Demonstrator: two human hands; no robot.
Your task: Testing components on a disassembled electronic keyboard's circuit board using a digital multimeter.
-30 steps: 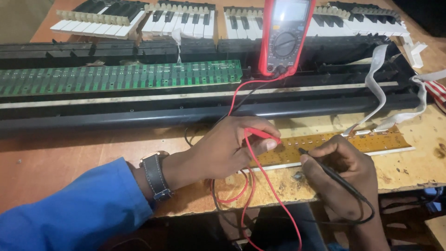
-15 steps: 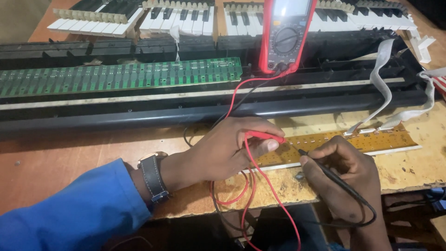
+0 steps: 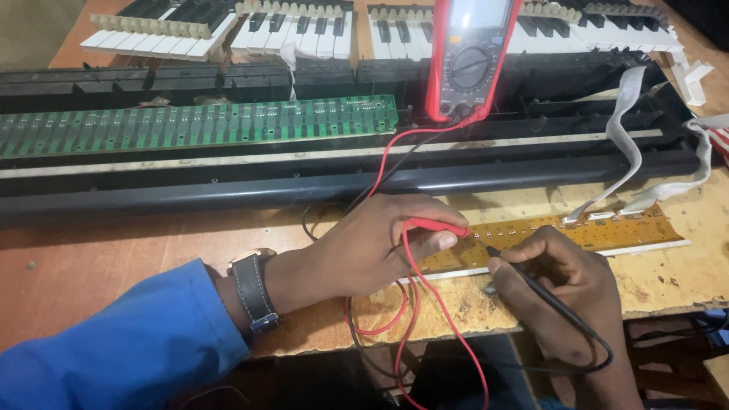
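A long green circuit board (image 3: 197, 125) lies in the black keyboard casing (image 3: 228, 186); loose piano keys (image 3: 220, 26) sit behind that casing.

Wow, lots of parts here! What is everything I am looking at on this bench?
Multimeter: one, red with grey face, standing top centre against the open keyboard.
Green circuit board: one, long, lying in the keyboard body, upper left.
Black keyboard body: one, opened, across the bench.
Key sets: several, white and black, along the top edge.
Yellow circuit strip: one, on the bench at right.
Ribbon cables: two, grey, right side, running down to the strip.
Wooden bench: one, brown, worn.
Red probe: one, in the left hand.
Black probe: one, in the right hand.
Wristwatch: one, dark strap, left wrist.
Left hand: blue sleeve.
Right hand: bare.
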